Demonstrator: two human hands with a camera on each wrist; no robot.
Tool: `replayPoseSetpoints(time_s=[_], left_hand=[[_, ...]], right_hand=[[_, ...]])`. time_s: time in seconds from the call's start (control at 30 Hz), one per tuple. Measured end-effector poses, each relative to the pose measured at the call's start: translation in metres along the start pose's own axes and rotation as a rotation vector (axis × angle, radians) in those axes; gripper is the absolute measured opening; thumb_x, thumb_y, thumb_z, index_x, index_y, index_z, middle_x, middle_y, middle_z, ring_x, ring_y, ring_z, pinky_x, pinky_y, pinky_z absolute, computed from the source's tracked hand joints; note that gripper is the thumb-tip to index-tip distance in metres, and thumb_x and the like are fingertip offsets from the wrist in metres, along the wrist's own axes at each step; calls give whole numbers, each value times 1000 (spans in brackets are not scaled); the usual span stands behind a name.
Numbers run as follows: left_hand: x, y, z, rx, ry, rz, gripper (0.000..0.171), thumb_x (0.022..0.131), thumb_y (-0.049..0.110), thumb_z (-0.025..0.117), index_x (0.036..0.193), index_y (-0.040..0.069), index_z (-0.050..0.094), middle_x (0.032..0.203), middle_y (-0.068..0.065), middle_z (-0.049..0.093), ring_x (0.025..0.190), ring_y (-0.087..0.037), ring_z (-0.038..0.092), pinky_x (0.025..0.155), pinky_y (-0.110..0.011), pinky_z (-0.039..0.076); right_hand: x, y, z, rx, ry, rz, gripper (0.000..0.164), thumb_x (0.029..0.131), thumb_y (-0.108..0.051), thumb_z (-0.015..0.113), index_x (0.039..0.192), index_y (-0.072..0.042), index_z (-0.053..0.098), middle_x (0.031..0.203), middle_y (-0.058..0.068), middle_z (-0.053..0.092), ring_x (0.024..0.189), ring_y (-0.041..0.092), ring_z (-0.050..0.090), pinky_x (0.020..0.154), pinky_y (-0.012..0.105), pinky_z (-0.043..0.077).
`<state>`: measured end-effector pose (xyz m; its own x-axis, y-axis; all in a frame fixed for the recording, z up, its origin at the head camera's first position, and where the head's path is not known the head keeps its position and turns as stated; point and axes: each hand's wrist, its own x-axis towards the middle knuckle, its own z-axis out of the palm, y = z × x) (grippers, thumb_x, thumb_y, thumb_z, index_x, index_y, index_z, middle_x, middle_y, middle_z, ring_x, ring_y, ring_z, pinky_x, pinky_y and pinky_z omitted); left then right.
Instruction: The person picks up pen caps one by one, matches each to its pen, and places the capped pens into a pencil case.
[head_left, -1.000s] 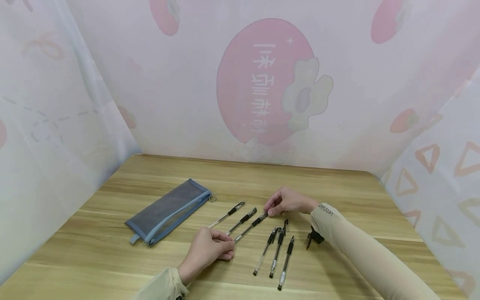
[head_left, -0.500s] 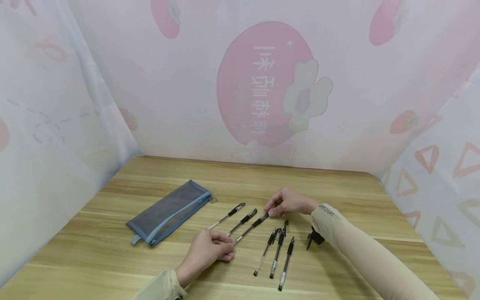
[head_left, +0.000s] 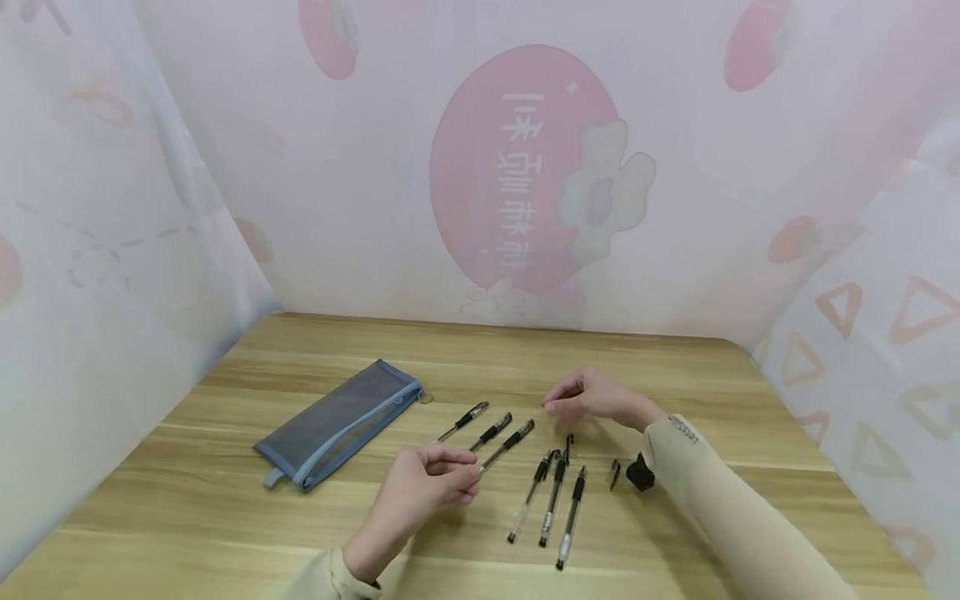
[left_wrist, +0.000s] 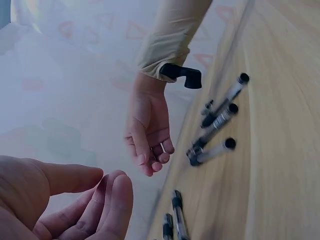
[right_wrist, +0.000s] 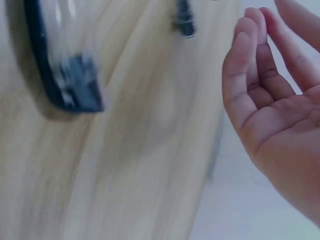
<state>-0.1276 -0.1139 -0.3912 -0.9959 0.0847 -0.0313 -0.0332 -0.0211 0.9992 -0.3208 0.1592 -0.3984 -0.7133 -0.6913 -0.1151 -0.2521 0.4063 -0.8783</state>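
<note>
My left hand [head_left: 429, 485] hovers over the lower ends of three black gel pens, hiding them. These are a left pen [head_left: 462, 421], a middle pen [head_left: 492, 431] and a right pen [head_left: 512, 442], lying side by side on a slant. In the left wrist view, thumb and fingers are loosely bent with nothing between them. Beyond the pens' upper ends my right hand [head_left: 596, 398] is raised off the table. Its fingers [right_wrist: 238, 70] are relaxed and hold nothing. Nearer me lie three more pens: one [head_left: 529, 497], another [head_left: 553, 497], and one with its tip bare [head_left: 572, 517].
A blue-grey mesh pencil case [head_left: 337, 421] with a zip lies slanted at the left. A loose black pen cap [head_left: 615, 474] lies right of the pens, beside the black wrist camera [head_left: 641, 473]. The wooden table [head_left: 225, 517] backs onto a printed cloth [head_left: 360, 208].
Both hands have come off the rightmost pen of the slanted row, which stays on the table. My right hand has lifted up and to the right; my left has risen slightly.
</note>
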Motion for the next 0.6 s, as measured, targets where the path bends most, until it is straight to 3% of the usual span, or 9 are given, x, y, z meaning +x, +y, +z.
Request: replayPoseSetpoints(time_s=[0.13,0.3,0.47,0.6], left_hand=[[0,5,13,15,13,41,23,88,1,72,107,-11,66,90,-16,71,81,-33,70,71,-35,59],[3,4,27,29,-12,87,25,88,4,74,109,-8,67,93,-15,68,84,-33,68,72,-33,59],[6,-3,32,79,-14,104,26,86,4,75,109,-5,67,94,-11,68,83,-28,67,71,-30,58],[8,-10,34,94,-21,112,29,84,2,76,111,-6,67,95,-10,69,83,-22,67,72,-28,58]], right_hand=[[-18,-6,4,37,53,-5,36,93,-26,71,113,3,69,105,23,67,92,44,61,83,54,53],[-42,-12,14,40,117,-61,31,94,-26,70,113,-2,71,105,23,68,91,45,61,81,54,53],[-64,-17,23,99,185,-82,27,95,-28,69,112,-7,72,104,24,66,91,50,58,80,54,53],[-79,-17,27,155,235,-72,30,95,-29,68,114,-6,71,106,25,65,89,44,59,80,53,53]])
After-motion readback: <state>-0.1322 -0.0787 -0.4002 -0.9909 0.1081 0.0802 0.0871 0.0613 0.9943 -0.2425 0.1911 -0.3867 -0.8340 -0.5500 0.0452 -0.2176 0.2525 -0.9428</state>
